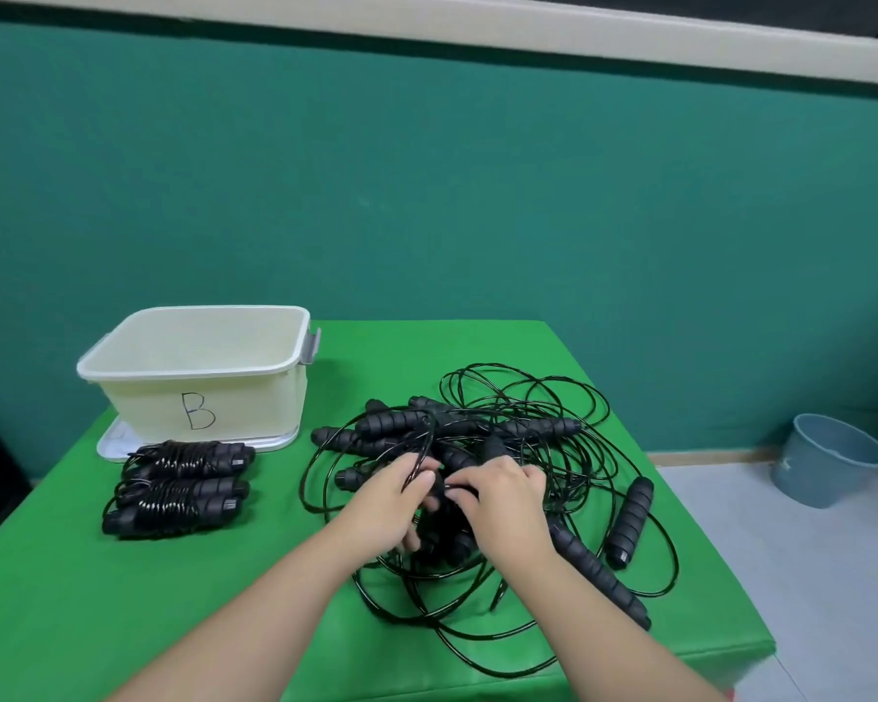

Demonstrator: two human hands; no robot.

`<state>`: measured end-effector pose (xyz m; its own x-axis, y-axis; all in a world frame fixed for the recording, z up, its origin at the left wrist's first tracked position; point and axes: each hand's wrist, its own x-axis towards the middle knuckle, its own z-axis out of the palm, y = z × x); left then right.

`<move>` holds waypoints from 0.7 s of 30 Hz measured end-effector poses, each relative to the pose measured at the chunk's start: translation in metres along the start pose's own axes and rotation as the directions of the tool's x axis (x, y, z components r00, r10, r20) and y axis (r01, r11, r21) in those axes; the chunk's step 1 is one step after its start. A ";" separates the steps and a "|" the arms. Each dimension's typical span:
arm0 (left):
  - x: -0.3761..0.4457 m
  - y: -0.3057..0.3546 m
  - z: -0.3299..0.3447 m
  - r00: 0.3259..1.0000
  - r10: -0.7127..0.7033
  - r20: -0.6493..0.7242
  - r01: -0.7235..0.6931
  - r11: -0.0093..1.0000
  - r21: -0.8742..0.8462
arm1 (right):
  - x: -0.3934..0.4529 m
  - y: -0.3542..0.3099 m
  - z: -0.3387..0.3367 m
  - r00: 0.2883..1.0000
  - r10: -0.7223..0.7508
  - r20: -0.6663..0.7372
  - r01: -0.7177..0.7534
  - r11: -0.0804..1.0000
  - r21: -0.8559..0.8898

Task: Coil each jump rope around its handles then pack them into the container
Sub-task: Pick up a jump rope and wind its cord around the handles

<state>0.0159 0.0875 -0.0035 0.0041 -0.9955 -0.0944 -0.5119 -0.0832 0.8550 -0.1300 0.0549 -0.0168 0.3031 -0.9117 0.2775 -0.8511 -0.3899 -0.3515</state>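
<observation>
The left hand [386, 504] and right hand [503, 504] both pinch black rope in the tangled jump ropes [503, 448] on the green bench [224, 600]. The white container [199, 377] behind is marked "B".

hands: left hand [394, 499] and right hand [503, 504] both in the tangled rope pile [482, 478], fingers curled on black cord/handles, exact grip hard to read
coiled: two coiled ropes [181, 486] lying side by side, just in front of the container
container: white container [199, 377] marked "B", sitting on its lid [123, 445], table [224, 575] far left
floor: blue bucket [827, 461], right
</observation>
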 end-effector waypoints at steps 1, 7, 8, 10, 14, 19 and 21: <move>0.000 0.001 -0.002 1.000 0.022 0.000 -0.022 0.994 0.106 | 0.000 0.000 -0.003 0.999 -0.012 -0.030 0.012 1.000 0.010; -0.003 0.028 -0.022 0.989 0.095 -0.118 -0.067 0.973 0.221 | 0.006 -0.009 -0.017 0.991 -0.032 -0.128 0.034 0.999 0.009; -0.005 0.034 -0.028 0.984 0.094 -0.148 -0.068 0.983 0.173 | 0.008 -0.008 -0.020 0.992 0.001 -0.125 0.001 1.000 0.012; -0.009 0.045 -0.042 0.971 0.099 -0.219 -0.081 0.993 0.091 | 0.012 -0.003 -0.025 0.990 0.068 -0.119 -0.063 0.997 0.045; -0.019 0.065 -0.063 0.935 0.202 -0.290 -0.172 0.977 0.127 | 0.017 0.002 -0.041 0.992 0.062 -0.111 -0.060 0.998 0.021; -0.026 0.096 -0.082 0.876 0.288 -0.387 -0.266 0.958 0.110 | 0.028 -0.003 -0.067 0.996 0.025 -0.082 -0.030 0.998 -0.062; -0.029 0.106 -0.091 0.855 0.314 -0.412 -0.293 0.949 0.116 | 0.033 -0.005 -0.078 0.996 0.009 -0.093 -0.017 0.996 -0.083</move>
<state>0.0391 0.1035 0.1363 0.1967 -0.8959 0.3984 -0.5869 0.2179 0.7798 -0.1488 0.0367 0.0643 0.2539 -0.8991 0.3565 -0.8887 -0.3623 -0.2809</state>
